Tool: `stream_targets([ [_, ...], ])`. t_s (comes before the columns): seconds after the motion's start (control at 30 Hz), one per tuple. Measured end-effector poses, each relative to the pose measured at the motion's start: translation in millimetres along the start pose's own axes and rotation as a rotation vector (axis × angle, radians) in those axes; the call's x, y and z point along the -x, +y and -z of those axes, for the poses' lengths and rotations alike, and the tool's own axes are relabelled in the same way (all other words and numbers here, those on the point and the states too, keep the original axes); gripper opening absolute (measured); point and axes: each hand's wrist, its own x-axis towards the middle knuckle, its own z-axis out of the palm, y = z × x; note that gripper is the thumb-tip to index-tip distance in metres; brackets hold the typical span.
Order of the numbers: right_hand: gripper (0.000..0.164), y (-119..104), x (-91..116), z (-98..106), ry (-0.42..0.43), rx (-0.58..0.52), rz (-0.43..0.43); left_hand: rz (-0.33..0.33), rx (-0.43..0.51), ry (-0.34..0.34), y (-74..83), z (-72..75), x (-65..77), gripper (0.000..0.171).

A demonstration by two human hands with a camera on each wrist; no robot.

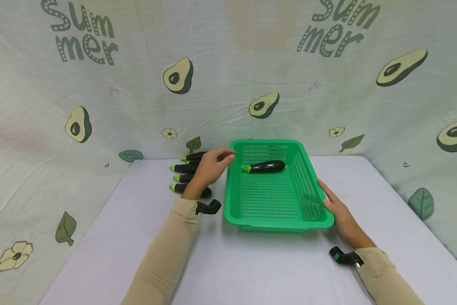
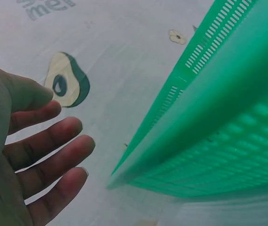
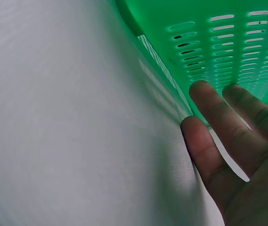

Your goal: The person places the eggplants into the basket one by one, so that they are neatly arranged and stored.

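The basket (image 1: 268, 225) is bright green, with rows of slots. Its eggplant (image 1: 268, 166) is glossy purplish black, capped light green, like the other eggplants (image 1: 184, 168). The tabletop (image 1: 266, 271) is white, the sleeves (image 1: 163, 254) tan, the wrist cameras (image 1: 209, 207) black. The pale cloth (image 1: 221, 42) bears yellow-and-green avocados (image 1: 184, 70), cream flowers (image 1: 169, 133), green leaves (image 1: 131, 156) and grey-green lettering (image 1: 74, 18).
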Motion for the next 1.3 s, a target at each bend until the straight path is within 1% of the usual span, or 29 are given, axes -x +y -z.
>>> stream_targets([
  [0.07,0.054,0,-1,0,0.002,0.004,0.006,0.005,0.013,0.012,-5.3,3.4,5.6,0.034],
  [0.2,0.054,0,-1,0,-0.004,0.007,0.005,0.005,0.022,0.033,-13.6,9.4,17.8,0.031],
  [0.33,0.054,1,2,1,-0.007,0.003,-0.014,-0.005,0.016,0.047,-19.1,12.1,27.5,0.029],
  [0.43,0.054,2,2,1,-0.004,0.005,-0.016,0.004,0.017,0.066,-24.2,12.8,32.5,0.03],
  [0.53,0.054,2,2,0,-0.004,0.007,-0.02,0.035,0.025,0.078,-29.3,14.5,36.6,0.029],
  [0.63,0.054,1,2,-1,-0.006,0.004,-0.028,0.066,0.057,0.081,-34.6,18.1,39.1,0.03],
  [0.8,0.054,1,1,-1,0.0,0.007,-0.026,0.09,0.167,0.052,-44.1,27.3,40.8,0.035],
  [0.93,0.054,1,0,-2,-0.005,0.01,-0.029,0.128,0.244,0.039,-55.0,38.6,45.4,0.034],
  [1.1,0.054,0,0,-1,-0.005,0.01,-0.026,0.195,0.301,0.061,-69.9,53.3,52.1,0.035],
  [1.23,0.054,0,0,0,0.001,0.02,-0.022,0.22,0.332,0.104,-79.9,60.8,56.1,0.036],
  [1.3,0.054,0,0,1,0.003,0.027,-0.022,0.243,0.326,0.112,-74.4,66.1,59.3,0.037],
])
